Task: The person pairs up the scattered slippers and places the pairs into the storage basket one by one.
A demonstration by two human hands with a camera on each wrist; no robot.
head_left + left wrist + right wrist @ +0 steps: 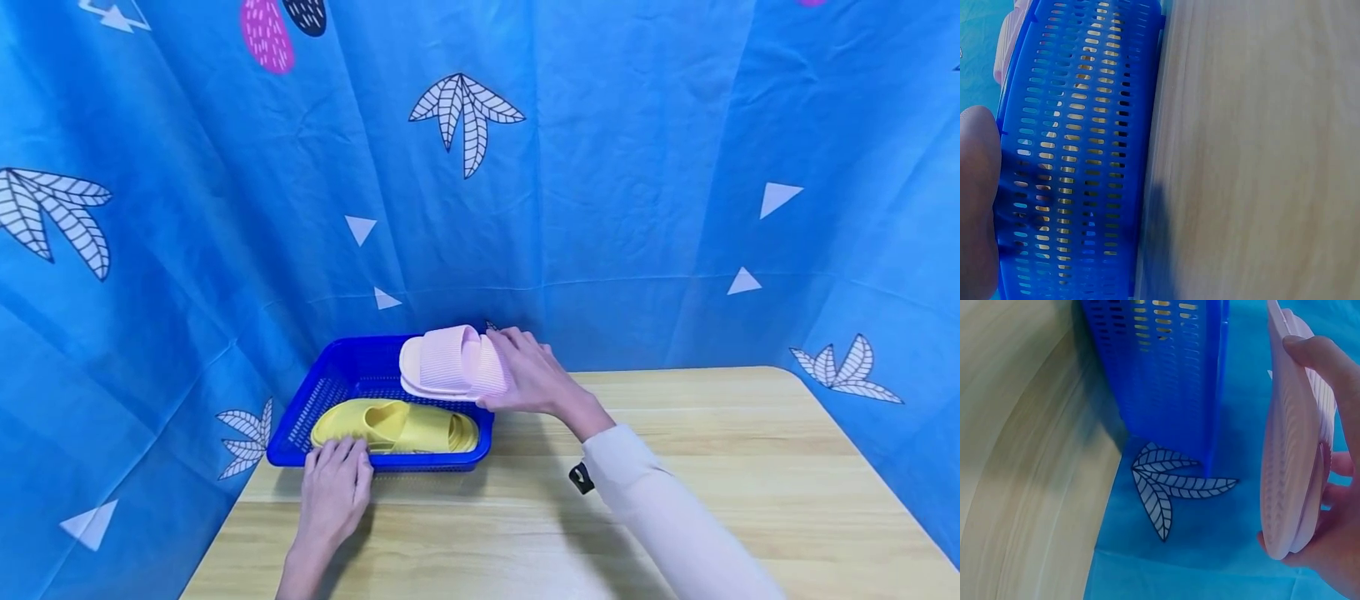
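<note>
My right hand [528,371] grips a pair of pink slippers [446,360] by one end, one laid against the other. They are up above the back right part of a blue plastic basket [300,408]. In the right wrist view the ridged pink sole [1288,444] shows, with the thumb on its edge and fingers around the far side. Yellow slippers [423,429] lie along the front inside the basket. At its front left rim is my left hand [335,487], fingers curled over the rim beside the yellow slippers; the left wrist view shows one digit [977,206] at that rim.
The basket's slotted wall [1072,150] stands on a light wood table [712,467], toward its back left. Blue curtain [622,167] with leaf prints hangs close behind the table and along both sides. A small black tag [581,478] shows beside the right sleeve.
</note>
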